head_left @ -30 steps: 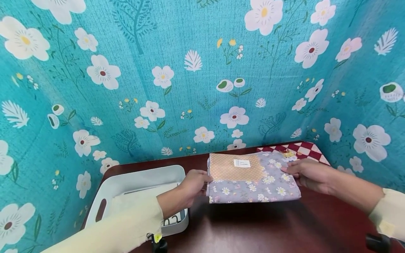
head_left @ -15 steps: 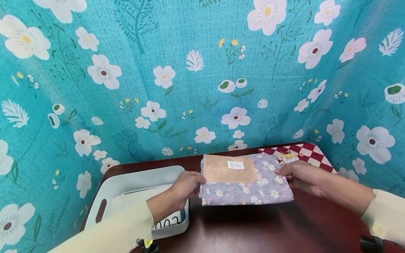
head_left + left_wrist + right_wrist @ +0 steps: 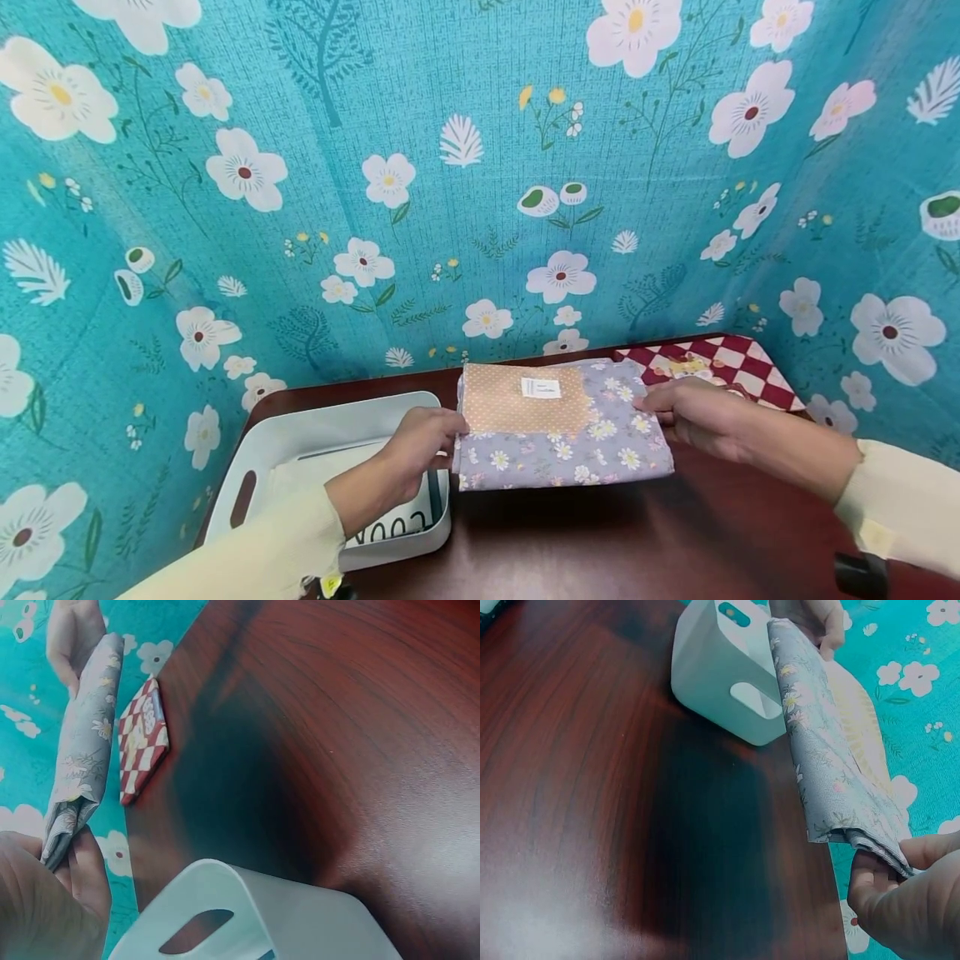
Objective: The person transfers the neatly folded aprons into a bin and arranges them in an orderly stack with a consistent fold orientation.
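Note:
A folded grey cloth (image 3: 570,454) with a daisy print hangs level above the table, its top bearing an orange dotted panel and a small white label. My left hand (image 3: 412,450) pinches its left edge, thumb on top and fingers underneath. At the opposite edge, my right hand (image 3: 701,417) grips it the same way. In the left wrist view the stacked folds of the cloth (image 3: 86,742) show between thumb and fingers of the left hand (image 3: 56,900). Its shadow falls on the wood below, and the right wrist view shows the right hand (image 3: 915,900) at the near end.
A light grey bin (image 3: 405,546) with handle holes stands at the left, holding a pale folded item with dark lettering. At the back right corner lies a red-and-white checked cloth item (image 3: 757,375). A teal floral curtain (image 3: 480,208) surrounds the dark wooden table (image 3: 555,550).
Both hands have carried the folded cloth leftward, toward the bin, keeping their hold. More of the checked item at the back right now shows.

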A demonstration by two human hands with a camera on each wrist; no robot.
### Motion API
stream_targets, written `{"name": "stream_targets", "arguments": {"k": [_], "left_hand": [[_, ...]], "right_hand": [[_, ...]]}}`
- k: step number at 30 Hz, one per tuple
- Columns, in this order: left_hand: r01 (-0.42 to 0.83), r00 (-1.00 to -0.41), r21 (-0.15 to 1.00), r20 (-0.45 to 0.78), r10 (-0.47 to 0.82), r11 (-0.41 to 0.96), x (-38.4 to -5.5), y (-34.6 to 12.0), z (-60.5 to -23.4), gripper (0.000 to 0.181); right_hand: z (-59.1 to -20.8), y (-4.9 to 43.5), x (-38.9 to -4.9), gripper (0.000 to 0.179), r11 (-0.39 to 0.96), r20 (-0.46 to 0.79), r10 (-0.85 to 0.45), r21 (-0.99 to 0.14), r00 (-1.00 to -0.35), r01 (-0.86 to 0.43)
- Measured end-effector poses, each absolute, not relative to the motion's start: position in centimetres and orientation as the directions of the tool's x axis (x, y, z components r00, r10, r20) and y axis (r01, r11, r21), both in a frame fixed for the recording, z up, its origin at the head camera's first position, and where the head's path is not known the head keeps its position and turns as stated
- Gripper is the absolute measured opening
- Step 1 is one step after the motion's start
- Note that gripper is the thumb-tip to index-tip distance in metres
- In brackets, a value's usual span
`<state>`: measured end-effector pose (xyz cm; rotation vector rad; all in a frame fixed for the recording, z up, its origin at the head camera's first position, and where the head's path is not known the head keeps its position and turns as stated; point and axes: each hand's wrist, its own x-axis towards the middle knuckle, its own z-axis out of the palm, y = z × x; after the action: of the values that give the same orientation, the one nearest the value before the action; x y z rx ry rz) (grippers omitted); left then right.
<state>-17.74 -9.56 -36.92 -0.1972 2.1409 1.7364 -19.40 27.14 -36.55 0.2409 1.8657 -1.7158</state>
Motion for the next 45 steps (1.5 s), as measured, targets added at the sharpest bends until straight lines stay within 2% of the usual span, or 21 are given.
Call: {"name": "stream_targets", "arguments": {"k": [6, 18, 28, 36, 45], "left_hand": [[-0.359, -0.920, 0.903, -0.385, 0.070, 0.237, -17.6, -10.4, -37.0, 0.022], [-0.385, -0.915, 0.878, -0.403, 0.005, 0.285, -17.6, -12.3, -36.2, 0.021], [-0.410, -0.907, 0.865, -0.419, -0.033, 0.288, -17.4, -13.6, -35.8, 0.025], [-0.460, -0.883, 0.839, -0.466, -0.053, 0.291, -17.3, -14.5, -35.6, 0.038], [-0.478, -0.877, 0.837, -0.473, -0.088, 0.268, -17.0, -16.3, -35.5, 0.034]], "right_hand": [[-36.2, 25.8, -19.7, 0.059, 0.153, -0.515, -0.277, -0.857, -0.811, 0.492], [-36.0, 23.5, -20.4, 0.050, 0.180, -0.499, -0.297, -0.867, -0.814, 0.465], [-35.9, 21.8, -20.8, 0.049, 0.160, -0.481, -0.297, -0.877, -0.825, 0.454], [-36.2, 20.6, -21.2, 0.049, 0.160, -0.466, -0.316, -0.885, -0.826, 0.438], [-36.4, 19.0, -21.1, 0.046, 0.129, -0.452, -0.347, -0.891, -0.821, 0.436]]}}
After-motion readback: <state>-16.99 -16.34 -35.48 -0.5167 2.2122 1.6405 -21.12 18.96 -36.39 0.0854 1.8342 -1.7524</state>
